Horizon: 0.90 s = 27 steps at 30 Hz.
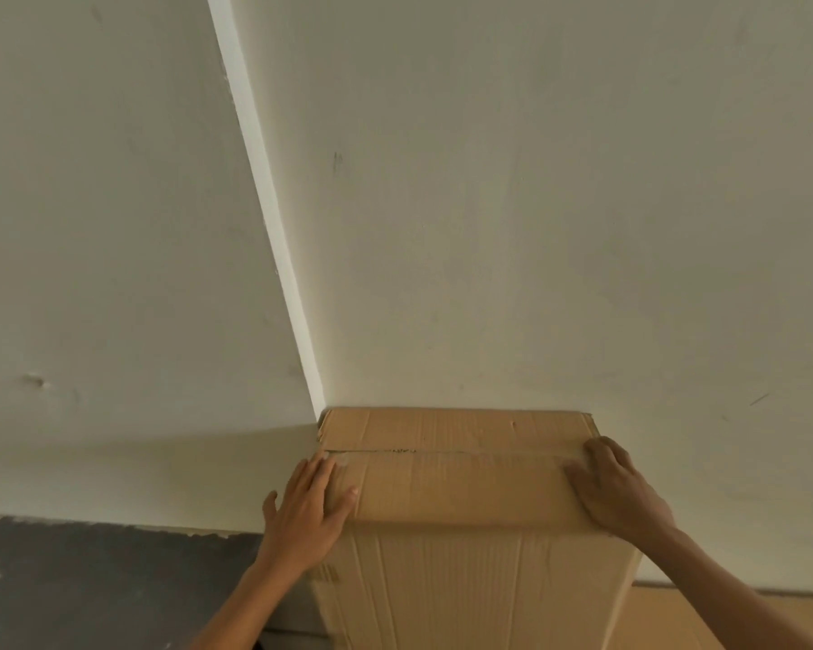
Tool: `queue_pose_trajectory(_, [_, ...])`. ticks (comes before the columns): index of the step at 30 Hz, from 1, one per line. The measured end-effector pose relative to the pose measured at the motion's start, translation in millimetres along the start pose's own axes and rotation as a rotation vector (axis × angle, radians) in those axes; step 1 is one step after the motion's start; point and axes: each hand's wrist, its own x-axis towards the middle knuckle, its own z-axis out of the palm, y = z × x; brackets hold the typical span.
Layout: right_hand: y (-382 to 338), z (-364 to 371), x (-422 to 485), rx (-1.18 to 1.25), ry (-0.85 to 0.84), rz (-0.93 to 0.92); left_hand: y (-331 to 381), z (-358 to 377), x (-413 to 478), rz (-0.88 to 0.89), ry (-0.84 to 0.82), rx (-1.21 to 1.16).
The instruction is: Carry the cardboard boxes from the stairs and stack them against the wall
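Note:
A tall brown cardboard box point(461, 490) stands against the white wall point(489, 227), its far top edge touching the wall right beside a protruding wall corner. My left hand point(308, 509) lies flat on the box's top left edge, fingers straight. My right hand point(616, 485) rests on the top right edge, fingers bent over the corner. What the box stands on is hidden below the frame.
A white corner strip point(273, 227) runs up the wall left of the box. Dark grey floor point(90, 584) lies at the lower left. Another flat cardboard surface point(677, 616) shows low at the right, behind my forearm.

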Motion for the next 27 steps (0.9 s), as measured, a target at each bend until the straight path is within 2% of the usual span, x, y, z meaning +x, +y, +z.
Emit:
queue_pose_trajectory(5, [-0.8, 2.1, -8.1, -0.071, 0.133, -0.068, 5.4, 0.4, -15.1, -0.057, 0.060, -0.115])
queue_pose_trajectory(10, [-4.2, -0.3, -6.2, -0.058, 0.114, -0.097, 10.9, -1.9, -22.7, -0.115, 0.102, -0.134])
queue_pose_trajectory(14, [-26.7, -5.0, -11.3, -0.056, 0.148, -0.249, 18.3, -10.6, -24.3, -0.148, 0.197, -0.177])
queue_pose_trajectory(21, [-94.1, 8.7, -18.8, 0.033, -0.015, -0.502, 2.1, -25.1, -65.6, -0.271, 0.214, -0.189])
queue_pose_trajectory(27, [-161.4, 34.8, -46.6, -0.011, -0.135, -0.721, -57.4, -54.3, -135.0, -0.433, 0.246, -0.230])
